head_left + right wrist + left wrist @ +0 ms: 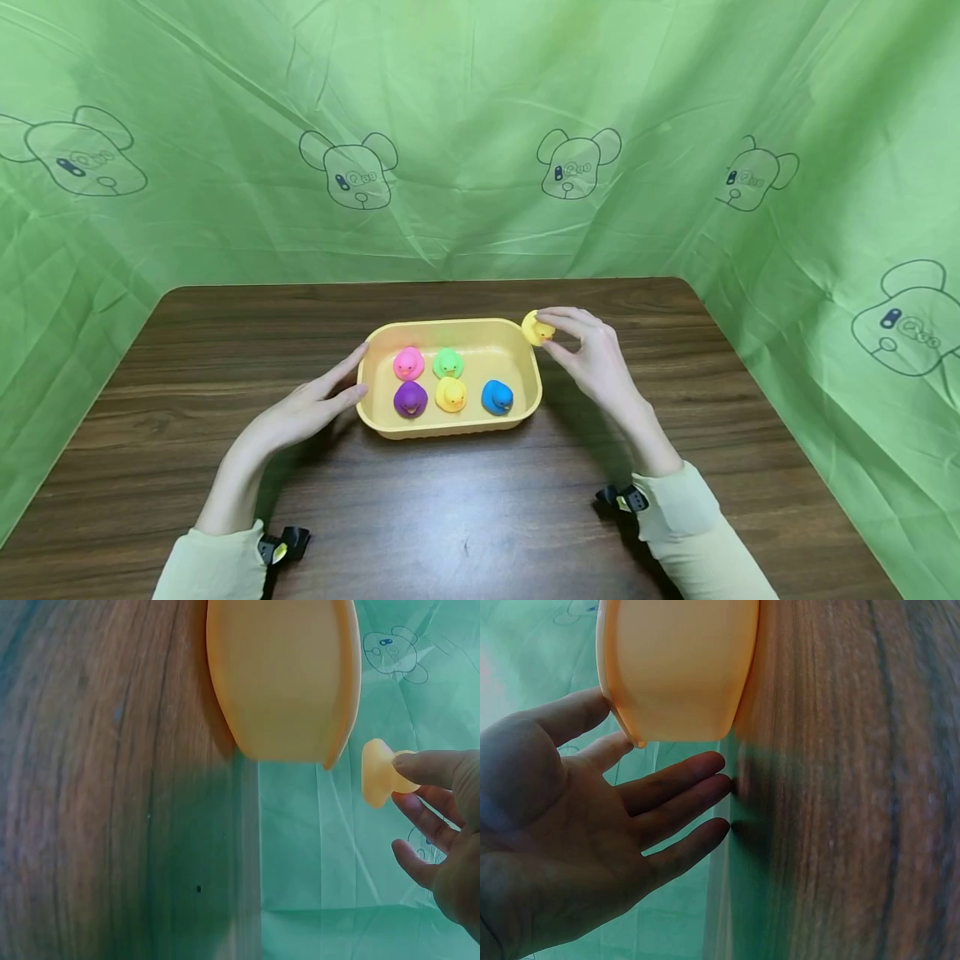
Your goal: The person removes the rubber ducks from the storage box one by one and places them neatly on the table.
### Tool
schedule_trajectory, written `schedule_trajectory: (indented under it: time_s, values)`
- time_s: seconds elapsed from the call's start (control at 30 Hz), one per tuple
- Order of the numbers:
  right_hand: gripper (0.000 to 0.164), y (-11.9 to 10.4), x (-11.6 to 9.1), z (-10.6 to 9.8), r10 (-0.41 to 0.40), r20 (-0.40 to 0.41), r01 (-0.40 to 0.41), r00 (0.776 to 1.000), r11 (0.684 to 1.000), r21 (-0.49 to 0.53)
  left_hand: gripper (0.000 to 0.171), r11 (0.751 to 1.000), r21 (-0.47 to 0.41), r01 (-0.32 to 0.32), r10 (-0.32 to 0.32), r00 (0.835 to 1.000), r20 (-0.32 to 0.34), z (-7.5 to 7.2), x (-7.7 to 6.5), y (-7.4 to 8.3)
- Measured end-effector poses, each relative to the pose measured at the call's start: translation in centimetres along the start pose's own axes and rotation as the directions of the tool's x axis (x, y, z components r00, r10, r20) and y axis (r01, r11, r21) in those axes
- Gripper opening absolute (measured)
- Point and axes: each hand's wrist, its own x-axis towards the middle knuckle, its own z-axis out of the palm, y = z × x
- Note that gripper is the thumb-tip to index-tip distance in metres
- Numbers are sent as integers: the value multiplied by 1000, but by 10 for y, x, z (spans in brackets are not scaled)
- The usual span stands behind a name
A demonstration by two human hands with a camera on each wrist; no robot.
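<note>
A yellow plastic basin stands on the wooden table. Inside it sit a pink rubber duck, a green duck, a purple duck, a yellow duck and, farther right, a blue duck. My left hand touches the basin's left end at the rim with thumb and index finger; its other fingers extend loosely below the rim in the left wrist view. With thumb and fingertips, my right hand pinches another yellow duck, held up beside the basin's back right corner.
Dark wooden table surrounds the basin on all sides. Green cloth printed with bear heads hangs behind the table and along both sides. Each wrist carries a small black camera at its sleeve cuff.
</note>
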Motion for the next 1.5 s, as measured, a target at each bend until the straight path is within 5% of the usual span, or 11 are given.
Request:
schedule_trajectory:
  time_s: [1.5]
  values:
    - [41,38,-17,-12,135,-119,-144,984,987,-71,68,1000,7,14,-14,1000,1,0,-1,1]
